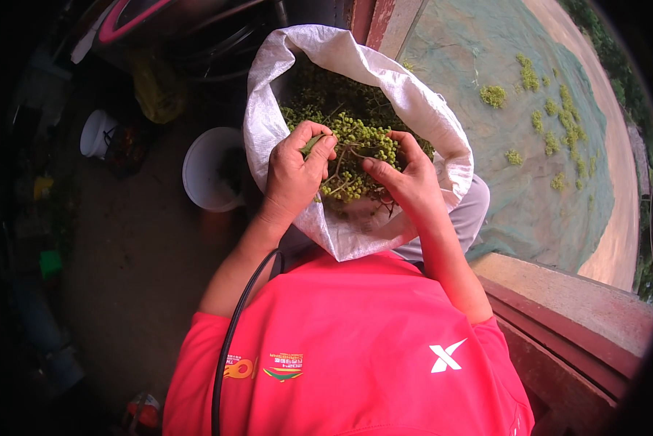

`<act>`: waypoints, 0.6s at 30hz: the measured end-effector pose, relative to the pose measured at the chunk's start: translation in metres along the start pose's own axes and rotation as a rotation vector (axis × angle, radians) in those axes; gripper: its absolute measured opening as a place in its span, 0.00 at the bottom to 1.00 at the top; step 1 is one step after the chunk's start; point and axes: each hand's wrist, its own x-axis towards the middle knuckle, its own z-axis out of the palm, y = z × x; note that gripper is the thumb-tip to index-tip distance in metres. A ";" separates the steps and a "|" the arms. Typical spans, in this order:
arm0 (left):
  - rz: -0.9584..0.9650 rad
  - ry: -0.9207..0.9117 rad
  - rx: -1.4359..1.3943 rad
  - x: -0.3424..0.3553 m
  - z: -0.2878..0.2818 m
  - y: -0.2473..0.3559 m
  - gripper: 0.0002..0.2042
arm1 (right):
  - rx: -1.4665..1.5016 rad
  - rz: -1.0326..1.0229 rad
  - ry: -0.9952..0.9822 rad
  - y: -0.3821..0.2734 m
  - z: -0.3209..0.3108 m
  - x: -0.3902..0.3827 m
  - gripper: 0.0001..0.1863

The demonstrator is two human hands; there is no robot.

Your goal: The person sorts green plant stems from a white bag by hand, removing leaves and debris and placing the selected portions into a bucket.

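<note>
Both hands, left hand (291,174) and right hand (406,178), pinch a twiggy cluster of small green berries (359,156) between closed fingers over the white woven plastic sack (421,102).

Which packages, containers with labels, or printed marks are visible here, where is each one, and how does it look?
White woven plastic sack: between both hands, mouth open, full of small green berry clusters.
White round bucket: on the floor left of the sack, plain.
Small white tub: further left, plain.
Printed emblems: on the pink shirt, orange, green and white shapes.
No signs or screens.
</note>
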 end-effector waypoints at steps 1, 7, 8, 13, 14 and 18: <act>0.000 0.002 -0.001 0.000 0.000 -0.001 0.04 | -0.001 -0.001 -0.001 -0.001 0.000 0.000 0.26; 0.166 0.041 0.290 0.001 0.003 -0.009 0.03 | 0.150 -0.022 -0.105 0.007 -0.004 0.005 0.32; 0.164 0.039 0.305 0.002 0.003 -0.009 0.03 | 0.202 -0.003 -0.129 0.006 -0.005 0.004 0.34; -0.086 0.029 -0.081 0.006 -0.002 -0.013 0.03 | 0.294 0.010 -0.174 -0.001 -0.014 -0.004 0.37; -0.128 0.036 -0.221 0.006 -0.004 -0.011 0.02 | 0.306 0.050 -0.165 -0.004 -0.014 -0.006 0.34; -0.131 0.055 -0.386 0.003 -0.004 -0.005 0.02 | 0.331 0.123 -0.116 0.003 -0.018 -0.004 0.25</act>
